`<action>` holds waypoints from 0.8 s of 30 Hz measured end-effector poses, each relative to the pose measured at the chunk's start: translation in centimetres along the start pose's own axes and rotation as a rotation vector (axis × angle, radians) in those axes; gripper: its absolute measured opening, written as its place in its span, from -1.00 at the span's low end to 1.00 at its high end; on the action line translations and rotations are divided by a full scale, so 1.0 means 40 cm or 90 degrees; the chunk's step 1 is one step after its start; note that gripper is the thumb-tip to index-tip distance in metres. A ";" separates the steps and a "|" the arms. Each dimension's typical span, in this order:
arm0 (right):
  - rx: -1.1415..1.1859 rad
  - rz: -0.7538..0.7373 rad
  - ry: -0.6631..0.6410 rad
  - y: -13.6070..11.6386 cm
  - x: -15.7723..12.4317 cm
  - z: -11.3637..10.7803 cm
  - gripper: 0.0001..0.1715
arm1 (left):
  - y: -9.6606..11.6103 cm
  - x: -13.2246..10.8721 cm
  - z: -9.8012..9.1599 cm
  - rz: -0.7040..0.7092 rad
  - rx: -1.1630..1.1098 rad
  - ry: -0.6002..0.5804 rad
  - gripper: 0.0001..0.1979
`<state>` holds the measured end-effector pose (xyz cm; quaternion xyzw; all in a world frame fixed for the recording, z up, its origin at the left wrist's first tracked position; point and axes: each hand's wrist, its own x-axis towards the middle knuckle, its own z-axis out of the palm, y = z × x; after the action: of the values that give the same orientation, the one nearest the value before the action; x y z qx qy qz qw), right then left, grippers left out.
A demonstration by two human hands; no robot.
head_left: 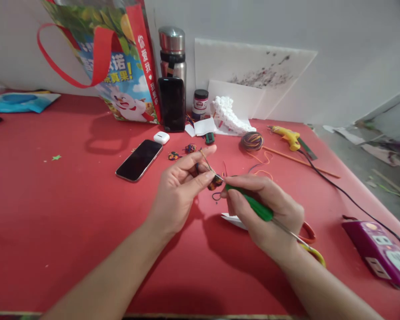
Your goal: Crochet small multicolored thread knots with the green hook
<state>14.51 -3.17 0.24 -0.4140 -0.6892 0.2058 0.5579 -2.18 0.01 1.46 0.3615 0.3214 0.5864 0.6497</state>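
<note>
Between thumb and fingers, my left hand (183, 186) pinches a small dark and orange crochet piece (215, 182), with yarn running up over its raised index finger. My right hand (266, 209) grips a crochet hook (258, 208) by its green handle; the metal tip meets the crochet piece at my left fingertips. A multicoloured yarn ball (252, 141) sits beyond my right hand, loose strands trailing from it. Under my right hand lie scissors (233, 220) with red and yellow handles, partly covered. Two small crocheted bits (174, 156) rest past my left hand.
A phone (139, 161) and white earbud case (162, 138) lie left. Behind stand a gift bag (120, 66), an upright phone (172, 104), a steel flask (172, 40) and a jar (200, 104). Right are a yellow glue gun (288, 135), its cord, and a purple power strip (380, 251).
</note>
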 end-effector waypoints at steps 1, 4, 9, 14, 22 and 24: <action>-0.020 -0.020 0.002 0.003 -0.005 0.008 -0.77 | -0.002 0.000 0.003 -0.002 -0.012 0.008 -0.64; -0.091 -0.124 -0.002 0.014 -0.015 0.024 -0.73 | -0.011 -0.005 0.015 -0.032 -0.065 0.038 -0.63; -0.142 -0.198 0.017 0.033 -0.024 0.037 -0.65 | -0.020 -0.015 0.028 -0.155 -0.155 0.061 -0.60; -0.107 -0.196 -0.014 0.037 -0.026 0.031 -0.64 | -0.011 -0.012 0.024 -0.187 -0.166 0.055 -0.57; -0.037 -0.182 -0.030 0.044 -0.022 0.012 -0.66 | 0.008 -0.003 0.009 -0.123 -0.070 0.002 -0.62; -0.036 -0.182 -0.036 0.043 -0.022 0.007 -0.66 | 0.010 -0.001 0.005 -0.103 -0.048 0.001 -0.62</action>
<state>14.86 -2.83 -1.64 -0.3214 -0.7620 0.1160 0.5501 -2.24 -0.02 1.90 0.3093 0.3277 0.5442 0.7076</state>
